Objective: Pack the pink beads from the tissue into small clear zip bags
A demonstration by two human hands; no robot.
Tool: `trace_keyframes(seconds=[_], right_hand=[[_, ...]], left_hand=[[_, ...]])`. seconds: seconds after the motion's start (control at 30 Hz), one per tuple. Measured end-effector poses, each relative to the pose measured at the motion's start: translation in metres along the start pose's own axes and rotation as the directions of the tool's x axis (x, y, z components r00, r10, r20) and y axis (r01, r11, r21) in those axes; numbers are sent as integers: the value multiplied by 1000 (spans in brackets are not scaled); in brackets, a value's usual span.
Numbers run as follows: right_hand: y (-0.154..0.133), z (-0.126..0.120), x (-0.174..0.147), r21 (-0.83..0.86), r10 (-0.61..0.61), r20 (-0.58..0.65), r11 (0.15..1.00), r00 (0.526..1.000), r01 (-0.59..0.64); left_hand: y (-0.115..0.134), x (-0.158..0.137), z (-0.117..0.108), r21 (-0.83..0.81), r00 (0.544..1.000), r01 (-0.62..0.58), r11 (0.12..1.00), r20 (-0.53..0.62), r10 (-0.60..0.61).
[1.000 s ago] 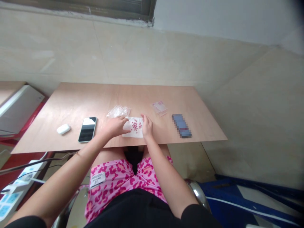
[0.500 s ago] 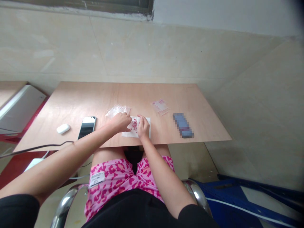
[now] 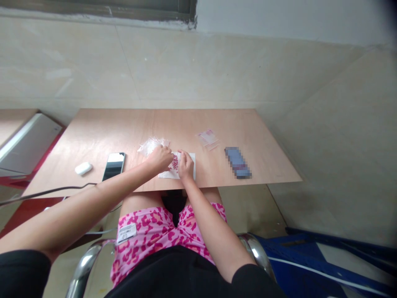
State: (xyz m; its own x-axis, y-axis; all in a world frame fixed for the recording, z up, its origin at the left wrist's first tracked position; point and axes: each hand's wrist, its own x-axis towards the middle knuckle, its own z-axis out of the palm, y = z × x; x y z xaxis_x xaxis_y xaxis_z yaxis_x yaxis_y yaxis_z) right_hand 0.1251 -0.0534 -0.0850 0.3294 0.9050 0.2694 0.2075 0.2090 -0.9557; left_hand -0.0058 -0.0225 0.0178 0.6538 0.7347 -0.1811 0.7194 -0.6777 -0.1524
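Sitting on the white sheet (image 3: pixel 169 175), the small red bits (image 3: pixel 175 164) are right between the hands — left hand (image 3: pixel 161 158) curled, right hand (image 3: pixel 186 165) cupped, both about equally near — can't tell if either's pinching anything.

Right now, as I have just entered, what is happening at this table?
A person's bare left hand and bare right hand are over a rectangular white sheet with small red dots. Whether either hand pinches anything is too small to tell. A heap of clear plastic lies beyond the left hand.
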Motion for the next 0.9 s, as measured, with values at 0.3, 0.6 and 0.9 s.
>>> trace_keyframes(seconds=[0.3,0.6,0.9], right_hand=[[1,0,0,0,-5,-4,1000,1000,5],[2,1,0,3,1,-3,1000,1000,-1],[2,0,-1,29,18,16,999,1000,-18]], left_hand=[[-7,-8,5,53,999,-16,998,-29,17],[-20,-16,13,-80,999,4,997,-51,-8],[-58,-21,6,-744,978,111,659,-38,-207]])
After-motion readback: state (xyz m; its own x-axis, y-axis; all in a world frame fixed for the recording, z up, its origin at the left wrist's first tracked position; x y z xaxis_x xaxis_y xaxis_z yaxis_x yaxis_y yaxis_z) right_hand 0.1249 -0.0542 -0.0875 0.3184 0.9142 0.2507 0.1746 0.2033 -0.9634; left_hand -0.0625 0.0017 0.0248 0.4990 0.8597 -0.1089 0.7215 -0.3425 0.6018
